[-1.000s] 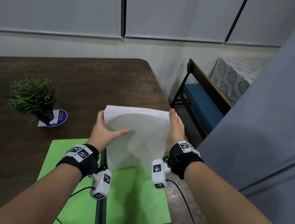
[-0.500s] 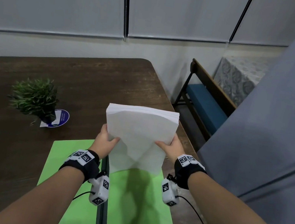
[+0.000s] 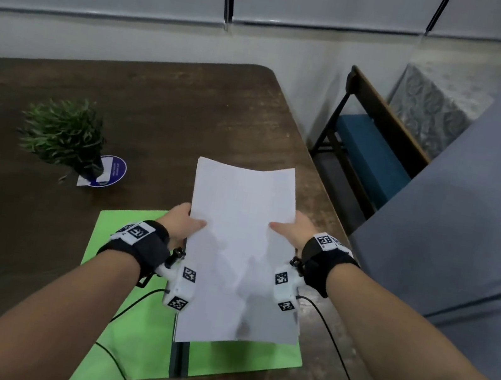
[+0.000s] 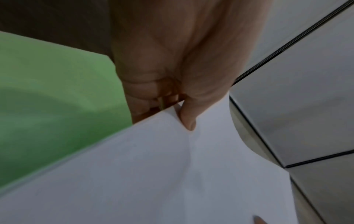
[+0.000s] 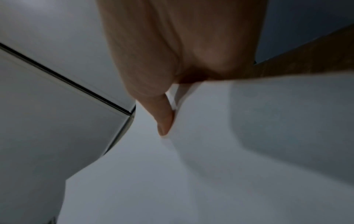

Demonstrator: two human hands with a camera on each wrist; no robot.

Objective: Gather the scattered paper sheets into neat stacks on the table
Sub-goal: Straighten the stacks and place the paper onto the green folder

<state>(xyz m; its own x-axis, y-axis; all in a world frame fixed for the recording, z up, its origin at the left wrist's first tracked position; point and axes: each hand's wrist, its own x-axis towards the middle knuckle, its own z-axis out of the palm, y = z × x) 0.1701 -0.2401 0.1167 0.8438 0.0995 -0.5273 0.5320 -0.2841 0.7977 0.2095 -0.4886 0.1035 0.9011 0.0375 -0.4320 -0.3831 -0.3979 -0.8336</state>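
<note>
Even, dim indoor light; head view sharp, edges bowed; wrist views blurred.

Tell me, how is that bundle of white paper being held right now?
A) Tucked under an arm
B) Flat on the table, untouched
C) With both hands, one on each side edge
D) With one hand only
C: the left hand and the right hand each grip a side edge of the white paper, a thumb lying on its face in each wrist view.
</note>
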